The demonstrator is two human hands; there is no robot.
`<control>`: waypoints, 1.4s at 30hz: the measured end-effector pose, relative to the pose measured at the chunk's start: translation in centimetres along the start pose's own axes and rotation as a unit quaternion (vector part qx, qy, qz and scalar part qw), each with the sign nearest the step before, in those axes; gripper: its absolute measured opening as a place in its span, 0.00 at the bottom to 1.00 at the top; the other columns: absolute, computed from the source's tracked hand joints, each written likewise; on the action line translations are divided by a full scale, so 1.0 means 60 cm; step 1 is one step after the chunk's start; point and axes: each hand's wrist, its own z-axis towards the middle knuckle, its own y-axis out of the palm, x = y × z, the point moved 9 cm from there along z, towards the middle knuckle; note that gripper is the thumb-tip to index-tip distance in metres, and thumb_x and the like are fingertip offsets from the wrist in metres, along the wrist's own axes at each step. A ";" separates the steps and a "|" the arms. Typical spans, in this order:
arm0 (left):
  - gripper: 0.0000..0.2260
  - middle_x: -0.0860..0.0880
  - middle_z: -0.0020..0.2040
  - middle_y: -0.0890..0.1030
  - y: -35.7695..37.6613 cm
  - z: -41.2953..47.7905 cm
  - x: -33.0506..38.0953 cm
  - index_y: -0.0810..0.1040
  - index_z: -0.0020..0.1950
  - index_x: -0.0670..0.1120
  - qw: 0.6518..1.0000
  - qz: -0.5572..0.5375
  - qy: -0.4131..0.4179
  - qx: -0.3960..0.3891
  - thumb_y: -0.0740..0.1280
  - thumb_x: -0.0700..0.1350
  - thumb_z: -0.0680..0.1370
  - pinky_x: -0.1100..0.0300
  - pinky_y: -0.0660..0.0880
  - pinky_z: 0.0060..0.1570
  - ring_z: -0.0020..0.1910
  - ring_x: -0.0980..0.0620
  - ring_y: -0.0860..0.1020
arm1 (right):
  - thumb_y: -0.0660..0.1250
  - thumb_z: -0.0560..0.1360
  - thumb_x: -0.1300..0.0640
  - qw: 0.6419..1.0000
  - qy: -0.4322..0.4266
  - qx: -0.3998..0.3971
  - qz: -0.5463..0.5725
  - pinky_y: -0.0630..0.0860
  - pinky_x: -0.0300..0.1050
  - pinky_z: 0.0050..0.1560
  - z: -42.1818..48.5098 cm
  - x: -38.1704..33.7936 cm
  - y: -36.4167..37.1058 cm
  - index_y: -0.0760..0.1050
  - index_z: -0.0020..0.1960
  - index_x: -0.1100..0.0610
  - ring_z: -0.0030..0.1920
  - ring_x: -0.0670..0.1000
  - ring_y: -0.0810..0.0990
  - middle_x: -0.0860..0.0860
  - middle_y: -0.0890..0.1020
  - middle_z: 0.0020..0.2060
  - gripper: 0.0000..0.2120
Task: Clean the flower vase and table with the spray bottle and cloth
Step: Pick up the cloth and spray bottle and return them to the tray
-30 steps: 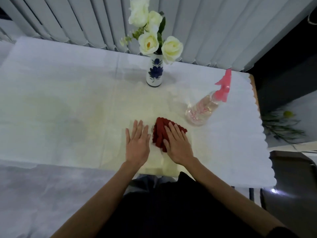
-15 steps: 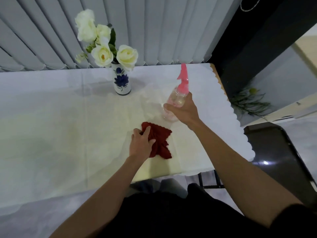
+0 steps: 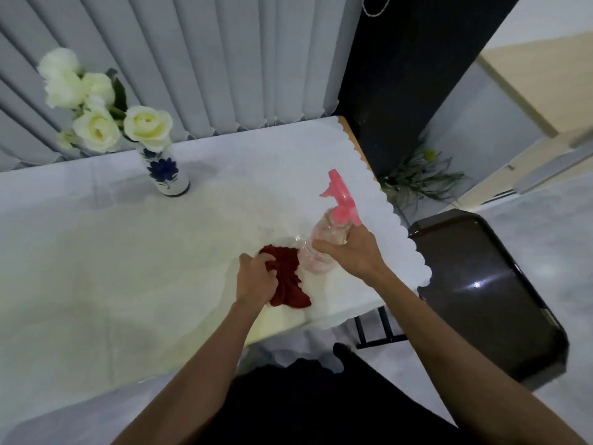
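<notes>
Both hands are busy near the desk's front right corner. Left hand is curled into a fist around a bunched dark red cloth, which lies on the white covering. Right hand is wrapped around the clear body of the spray bottle, tilted, with its pink trigger head pointing up and away from the person; the bottle's base sits just beside the cloth. Flower vase, white with blue flowers painted on it, stands upright well apart from the cloth, toward the back of the desk, holding cream roses. Beyond the desk's right edge stands a dark chair.
</notes>
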 end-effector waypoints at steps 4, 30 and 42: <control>0.13 0.38 0.57 0.80 0.061 -0.008 0.095 0.83 0.61 0.47 1.000 -0.005 0.025 -0.013 0.70 0.40 0.77 0.61 0.74 0.57 0.50 0.43 0.82 | 0.81 0.68 0.46 0.998 0.039 0.052 0.000 0.83 0.45 0.51 -0.059 0.101 -0.122 0.80 0.59 0.53 0.47 0.46 0.85 0.46 0.87 0.46 0.23; 0.26 0.42 0.74 0.71 0.523 -0.095 0.636 0.70 0.77 0.52 0.949 0.075 0.184 -0.247 0.67 0.40 0.79 0.55 0.65 0.73 0.73 0.42 0.71 | 0.83 0.67 0.48 0.923 0.192 0.308 0.129 0.80 0.45 0.54 -0.206 0.556 -0.528 0.78 0.66 0.51 0.53 0.49 0.85 0.47 0.87 0.54 0.29; 0.20 0.46 0.79 0.68 0.445 -0.152 0.602 0.75 0.73 0.52 0.943 0.077 0.212 -0.245 0.65 0.42 0.82 0.55 0.60 0.76 0.78 0.44 0.65 | 0.80 0.71 0.47 0.915 0.210 0.307 0.157 0.77 0.50 0.60 -0.231 0.552 -0.503 0.71 0.72 0.51 0.58 0.53 0.83 0.49 0.84 0.60 0.34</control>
